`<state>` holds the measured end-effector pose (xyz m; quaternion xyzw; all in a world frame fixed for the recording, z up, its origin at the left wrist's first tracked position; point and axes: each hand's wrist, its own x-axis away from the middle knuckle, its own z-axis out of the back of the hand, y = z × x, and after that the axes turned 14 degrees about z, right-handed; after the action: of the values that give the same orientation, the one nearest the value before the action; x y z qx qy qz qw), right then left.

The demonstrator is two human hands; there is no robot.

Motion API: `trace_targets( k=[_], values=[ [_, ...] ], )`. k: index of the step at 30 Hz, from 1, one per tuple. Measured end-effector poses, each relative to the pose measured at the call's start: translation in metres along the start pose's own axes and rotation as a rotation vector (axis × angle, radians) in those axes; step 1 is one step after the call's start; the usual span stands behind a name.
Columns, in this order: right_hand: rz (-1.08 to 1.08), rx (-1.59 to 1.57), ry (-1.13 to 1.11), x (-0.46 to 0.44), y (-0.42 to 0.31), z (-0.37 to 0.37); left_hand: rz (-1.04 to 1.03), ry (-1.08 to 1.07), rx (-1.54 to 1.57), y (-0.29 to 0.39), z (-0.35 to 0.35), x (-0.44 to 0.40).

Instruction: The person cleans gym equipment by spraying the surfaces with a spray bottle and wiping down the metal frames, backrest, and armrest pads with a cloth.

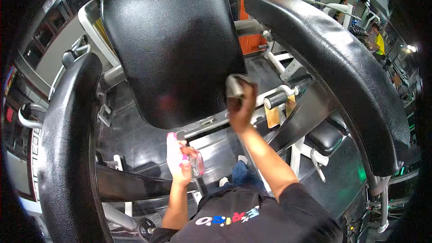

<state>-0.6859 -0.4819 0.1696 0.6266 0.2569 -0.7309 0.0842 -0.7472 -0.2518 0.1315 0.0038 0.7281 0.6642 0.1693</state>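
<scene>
My left hand is wrapped round a spray bottle with a bright pink trigger head and a see-through body, held upright below the black backrest pad. A folded greyish cloth is in my right hand, at the lower right edge of that pad. Motion smears this hand a little, but its fingers are closed on the cloth. Whether the cloth touches the pad or hangs just off it, I cannot tell. A faint reddish spot shows on the pad's glossy lower part.
Long black padded arms curve along the left and right of the machine. A small black roller sticks out beyond my right hand. An orange door is behind. A person in a yellow top stands far right.
</scene>
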Motion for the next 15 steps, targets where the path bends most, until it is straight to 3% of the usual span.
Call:
trace_targets(
  k=[2,3,4,5,7,9,11,13,14,15],
  values=[
    [0.213,-0.055,-0.015,-0.01,-0.031,-0.039,-0.007,0.046,0.039,-0.001,0.002,0.001],
    [0.234,-0.242,-0.181,-0.004,-0.053,-0.042,-0.007,0.061,0.06,-0.005,0.007,0.002],
    [0.341,-0.157,-0.396,0.014,-0.069,-0.044,-0.002,0.074,0.08,-0.007,0.011,0.005],
    [0.462,-0.124,-0.303,0.04,-0.07,-0.061,0.0,0.072,0.07,-0.006,0.013,0.009],
    [0.166,-0.148,-0.717,0.08,-0.052,-0.049,0.001,0.075,0.047,-0.004,0.019,0.013],
    [-0.629,-0.772,-0.632,0.146,0.01,-0.042,-0.053,0.058,0.025,-0.017,0.033,0.019],
    [-0.042,-0.044,-0.221,0.135,0.038,-0.005,0.0,0.099,0.051,-0.029,0.04,0.027],
    [-0.248,0.047,0.025,0.092,0.043,-0.007,0.067,0.079,0.053,-0.021,0.035,0.026],
    [-0.244,0.049,0.03,0.064,0.042,-0.008,0.136,0.054,0.053,-0.017,0.031,0.024],
    [-0.067,0.046,0.028,0.034,0.035,-0.007,0.136,0.05,0.052,-0.014,0.027,0.022]
  ],
)
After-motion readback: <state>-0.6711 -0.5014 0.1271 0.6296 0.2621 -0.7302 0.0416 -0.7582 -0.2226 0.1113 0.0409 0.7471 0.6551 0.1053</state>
